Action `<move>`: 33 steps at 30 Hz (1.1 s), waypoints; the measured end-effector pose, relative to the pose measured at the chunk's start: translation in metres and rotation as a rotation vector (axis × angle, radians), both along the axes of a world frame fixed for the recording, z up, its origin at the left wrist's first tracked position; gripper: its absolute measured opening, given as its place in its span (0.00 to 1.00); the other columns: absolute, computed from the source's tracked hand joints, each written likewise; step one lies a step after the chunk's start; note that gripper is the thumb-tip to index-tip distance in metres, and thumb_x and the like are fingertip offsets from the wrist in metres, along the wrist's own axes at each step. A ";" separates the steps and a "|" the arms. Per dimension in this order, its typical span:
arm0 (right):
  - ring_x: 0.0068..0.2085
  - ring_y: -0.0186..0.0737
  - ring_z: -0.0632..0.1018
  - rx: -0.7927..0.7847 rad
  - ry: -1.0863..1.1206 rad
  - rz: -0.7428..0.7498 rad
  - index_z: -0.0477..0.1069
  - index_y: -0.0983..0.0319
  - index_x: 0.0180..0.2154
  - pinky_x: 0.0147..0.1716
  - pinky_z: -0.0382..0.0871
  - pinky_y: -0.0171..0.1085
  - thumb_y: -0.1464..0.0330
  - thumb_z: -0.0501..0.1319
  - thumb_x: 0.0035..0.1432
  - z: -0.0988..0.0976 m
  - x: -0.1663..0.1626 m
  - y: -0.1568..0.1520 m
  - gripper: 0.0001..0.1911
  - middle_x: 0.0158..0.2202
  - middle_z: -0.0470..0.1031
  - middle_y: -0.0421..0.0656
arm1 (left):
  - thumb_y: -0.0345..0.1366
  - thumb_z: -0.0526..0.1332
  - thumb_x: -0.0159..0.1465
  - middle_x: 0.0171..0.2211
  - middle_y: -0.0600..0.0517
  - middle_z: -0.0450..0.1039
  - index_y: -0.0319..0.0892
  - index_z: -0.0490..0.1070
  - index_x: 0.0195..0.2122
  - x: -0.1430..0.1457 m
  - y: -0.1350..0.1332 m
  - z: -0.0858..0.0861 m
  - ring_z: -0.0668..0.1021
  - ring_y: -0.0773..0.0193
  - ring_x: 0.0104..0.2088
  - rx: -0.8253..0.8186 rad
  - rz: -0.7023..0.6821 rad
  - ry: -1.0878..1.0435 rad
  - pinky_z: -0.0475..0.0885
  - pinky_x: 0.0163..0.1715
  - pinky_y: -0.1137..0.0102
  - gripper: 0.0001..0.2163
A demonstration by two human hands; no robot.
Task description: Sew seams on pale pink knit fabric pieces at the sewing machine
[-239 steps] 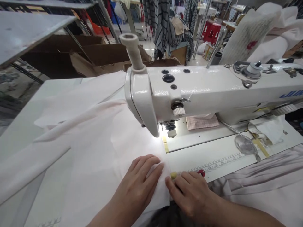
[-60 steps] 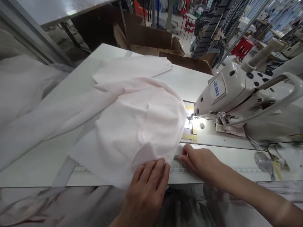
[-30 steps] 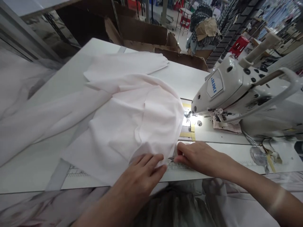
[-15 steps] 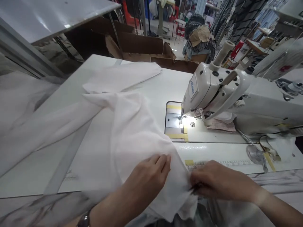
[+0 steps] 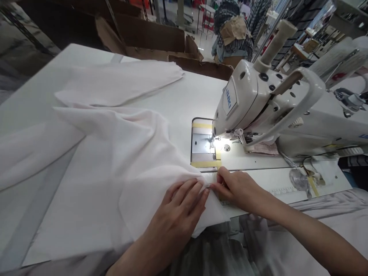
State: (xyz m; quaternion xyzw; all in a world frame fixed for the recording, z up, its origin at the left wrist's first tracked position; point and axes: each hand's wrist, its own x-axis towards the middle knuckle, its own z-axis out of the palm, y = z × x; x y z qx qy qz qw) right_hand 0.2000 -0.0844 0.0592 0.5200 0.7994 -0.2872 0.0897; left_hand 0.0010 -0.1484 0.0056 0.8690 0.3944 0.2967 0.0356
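Now the pale pink cloth (image 5: 86, 184) has dropped flat, lying left of the JUKI sewing machine (image 5: 258, 103) and spilling toward you. Your left hand (image 5: 175, 214) presses it, fingers spread and open; your right hand (image 5: 235, 189) pinches its edge, just before the machine's needle plate (image 5: 202, 143).

One left hand (image 5: 172, 220), one right hand (image 5: 237, 189), one pale pink garment (image 5: 115, 153), one Juki sewing machine (image 5: 258, 111), one worktop (image 5: 195, 92), one cardboard box (image 5: 149, 38), two yellow tape strips (image 5: 201, 125).
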 end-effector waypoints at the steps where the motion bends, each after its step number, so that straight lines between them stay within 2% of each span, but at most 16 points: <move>1: 0.28 0.38 0.73 0.000 -0.003 -0.003 0.61 0.59 0.37 0.26 0.54 0.34 0.60 0.54 0.68 0.000 -0.001 0.000 0.11 0.28 0.74 0.38 | 0.25 0.56 0.66 0.54 0.40 0.72 0.36 0.71 0.53 0.000 0.000 0.000 0.71 0.46 0.56 -0.014 -0.007 0.004 0.65 0.54 0.52 0.14; 12: 0.24 0.38 0.72 0.047 -0.105 0.102 0.59 0.60 0.38 0.22 0.48 0.36 0.60 0.48 0.71 0.003 -0.007 -0.002 0.12 0.26 0.73 0.38 | 0.23 0.58 0.63 0.58 0.43 0.69 0.37 0.69 0.56 -0.002 -0.004 -0.005 0.70 0.46 0.58 -0.055 -0.002 0.055 0.63 0.55 0.51 0.19; 20: 0.24 0.41 0.76 0.182 -0.191 0.188 0.60 0.63 0.42 0.21 0.44 0.37 0.61 0.47 0.72 -0.004 -0.006 -0.009 0.12 0.26 0.76 0.41 | 0.24 0.55 0.64 0.54 0.42 0.72 0.39 0.69 0.55 -0.002 0.001 -0.002 0.70 0.45 0.56 -0.041 -0.012 0.063 0.63 0.55 0.50 0.18; 25: 0.25 0.42 0.76 0.253 -0.150 0.163 0.62 0.63 0.40 0.21 0.45 0.37 0.61 0.49 0.71 -0.007 0.000 -0.010 0.13 0.25 0.75 0.42 | 0.25 0.55 0.66 0.53 0.44 0.73 0.42 0.71 0.53 -0.001 -0.001 0.002 0.71 0.49 0.56 -0.014 0.003 0.117 0.66 0.54 0.53 0.16; 27: 0.27 0.41 0.76 0.267 -0.052 0.116 0.62 0.62 0.41 0.23 0.50 0.35 0.58 0.53 0.69 -0.004 0.007 -0.010 0.13 0.27 0.75 0.41 | 0.27 0.55 0.67 0.53 0.44 0.73 0.42 0.71 0.52 -0.003 0.008 0.001 0.72 0.49 0.56 0.010 0.021 0.142 0.67 0.52 0.53 0.14; 30: 0.29 0.40 0.75 0.276 0.117 0.002 0.61 0.60 0.43 0.26 0.57 0.33 0.52 0.60 0.62 0.000 0.021 -0.015 0.20 0.30 0.74 0.39 | 0.30 0.53 0.68 0.53 0.40 0.73 0.39 0.71 0.52 -0.019 0.041 0.003 0.73 0.48 0.54 0.049 0.106 0.192 0.71 0.48 0.53 0.13; 31: 0.28 0.40 0.75 0.284 0.136 -0.030 0.62 0.59 0.42 0.26 0.58 0.33 0.53 0.60 0.62 0.000 0.027 -0.018 0.18 0.29 0.73 0.38 | 0.32 0.53 0.69 0.53 0.38 0.73 0.37 0.70 0.52 -0.028 0.053 0.007 0.74 0.47 0.53 0.058 0.140 0.207 0.72 0.47 0.53 0.13; 33: 0.28 0.40 0.74 0.335 0.128 -0.057 0.63 0.59 0.39 0.27 0.59 0.34 0.60 0.55 0.66 -0.002 0.040 -0.029 0.08 0.28 0.72 0.38 | 0.33 0.51 0.69 0.51 0.37 0.73 0.34 0.70 0.51 -0.053 0.071 0.018 0.75 0.50 0.51 0.048 0.166 0.231 0.73 0.48 0.56 0.15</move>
